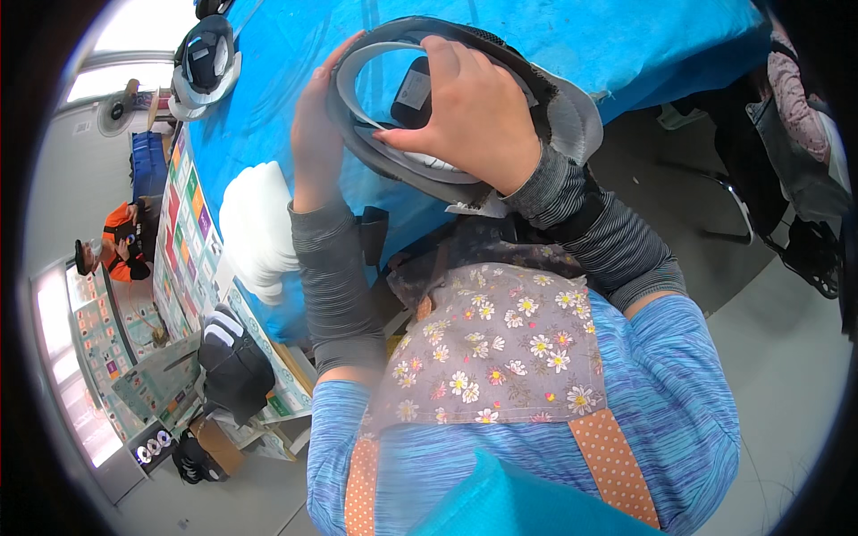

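A dark cap (500, 40) with its hollow side turned up is held between my hands over the blue-covered table. Inside its opening curves a white band (356, 73), and a black tag with a grey label (413, 94) shows within the loop. My left hand (317, 129), slightly blurred, presses along the cap's left outer side; its fingertips are partly hidden. My right hand (478, 112) reaches into the opening, thumb and fingers bent against the white band. A pale grey brim piece (572, 121) sticks out at the cap's right.
A stack of white curved pads (259, 228) lies left of my left forearm. Another cap (206, 62) rests at the table's far left. Beside the blue cover (679, 45) stand a black backpack (234, 366) and, at right, a chair (742, 210). A person in orange (125, 241) is far left.
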Motion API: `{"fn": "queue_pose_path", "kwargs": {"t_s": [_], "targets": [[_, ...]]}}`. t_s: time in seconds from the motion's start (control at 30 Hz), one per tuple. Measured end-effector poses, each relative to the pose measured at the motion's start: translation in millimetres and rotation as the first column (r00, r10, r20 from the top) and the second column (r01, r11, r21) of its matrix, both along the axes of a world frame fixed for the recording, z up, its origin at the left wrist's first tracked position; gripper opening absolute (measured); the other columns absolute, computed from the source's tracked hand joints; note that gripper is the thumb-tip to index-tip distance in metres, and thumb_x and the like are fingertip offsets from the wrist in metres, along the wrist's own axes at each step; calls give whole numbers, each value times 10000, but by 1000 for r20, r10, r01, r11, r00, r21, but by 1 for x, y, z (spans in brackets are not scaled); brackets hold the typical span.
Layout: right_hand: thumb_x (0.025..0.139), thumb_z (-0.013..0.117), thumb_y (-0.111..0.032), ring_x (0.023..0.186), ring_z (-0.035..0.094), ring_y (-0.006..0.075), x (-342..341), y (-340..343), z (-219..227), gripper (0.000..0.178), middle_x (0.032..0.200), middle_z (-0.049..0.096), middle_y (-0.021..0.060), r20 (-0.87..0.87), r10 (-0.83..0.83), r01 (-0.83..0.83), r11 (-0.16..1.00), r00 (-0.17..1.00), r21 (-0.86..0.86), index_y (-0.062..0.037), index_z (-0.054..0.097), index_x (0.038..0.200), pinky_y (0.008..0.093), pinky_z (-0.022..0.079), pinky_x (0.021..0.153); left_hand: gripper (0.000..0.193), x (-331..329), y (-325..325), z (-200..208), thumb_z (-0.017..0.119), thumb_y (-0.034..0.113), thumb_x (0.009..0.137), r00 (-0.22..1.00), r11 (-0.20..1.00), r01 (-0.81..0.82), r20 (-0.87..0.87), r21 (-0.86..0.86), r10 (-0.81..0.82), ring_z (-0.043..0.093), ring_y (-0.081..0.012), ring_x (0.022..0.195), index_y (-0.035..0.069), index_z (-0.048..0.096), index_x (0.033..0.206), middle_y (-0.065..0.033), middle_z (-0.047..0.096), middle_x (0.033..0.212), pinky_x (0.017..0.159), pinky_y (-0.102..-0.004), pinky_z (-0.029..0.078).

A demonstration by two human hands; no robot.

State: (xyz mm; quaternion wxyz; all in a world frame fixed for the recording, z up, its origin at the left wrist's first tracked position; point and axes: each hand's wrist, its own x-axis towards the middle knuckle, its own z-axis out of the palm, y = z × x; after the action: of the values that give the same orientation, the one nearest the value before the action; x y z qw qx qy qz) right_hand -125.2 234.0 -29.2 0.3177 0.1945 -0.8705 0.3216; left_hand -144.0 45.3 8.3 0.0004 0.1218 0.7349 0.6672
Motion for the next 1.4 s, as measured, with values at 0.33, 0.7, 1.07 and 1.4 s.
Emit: {"fn": "queue_pose_path", "kwargs": {"t_s": [0.33, 0.7, 1.07, 1.4], "targets": [[665, 835, -614, 900, 666, 243, 2, 0, 3, 837, 931, 650, 100, 7, -11, 10, 999, 1000, 33, 35, 562, 1117, 343, 538, 752, 555, 0, 3, -2, 316, 281, 1061, 1000, 1000, -16, 17, 27, 15, 479, -246, 1368, -86, 474, 1446, -169, 539, 1444, 1177, -368, 310], [664, 822, -639, 898, 675, 229, 6, -2, 6, 876, 938, 668, 98, 24, -51, 48, 996, 998, 81, 45, 572, 1151, 332, 533, 755, 547, 3, 4, 2, 343, 275, 1050, 993, 994, -101, 72, 38, 98, 490, -252, 1361, -89, 482, 1435, -171, 543, 1440, 1164, -368, 333], [665, 829, -626, 902, 678, 232, 4, -5, 6, 865, 938, 670, 97, 12, -34, 34, 998, 999, 49, 45, 576, 1149, 335, 532, 753, 535, 3, 1, 1, 343, 274, 1056, 997, 998, -60, 56, 29, 59, 500, -244, 1350, -73, 491, 1434, -160, 554, 1430, 1162, -363, 338], [669, 826, -626, 884, 679, 234, 3, -6, 6, 844, 926, 667, 95, 37, -26, 24, 998, 999, 56, 38, 580, 1127, 333, 533, 742, 542, 2, -2, -2, 348, 288, 1058, 999, 999, -24, 33, 42, 23, 504, -237, 1343, -74, 487, 1438, -163, 562, 1415, 1155, -359, 343]]}}
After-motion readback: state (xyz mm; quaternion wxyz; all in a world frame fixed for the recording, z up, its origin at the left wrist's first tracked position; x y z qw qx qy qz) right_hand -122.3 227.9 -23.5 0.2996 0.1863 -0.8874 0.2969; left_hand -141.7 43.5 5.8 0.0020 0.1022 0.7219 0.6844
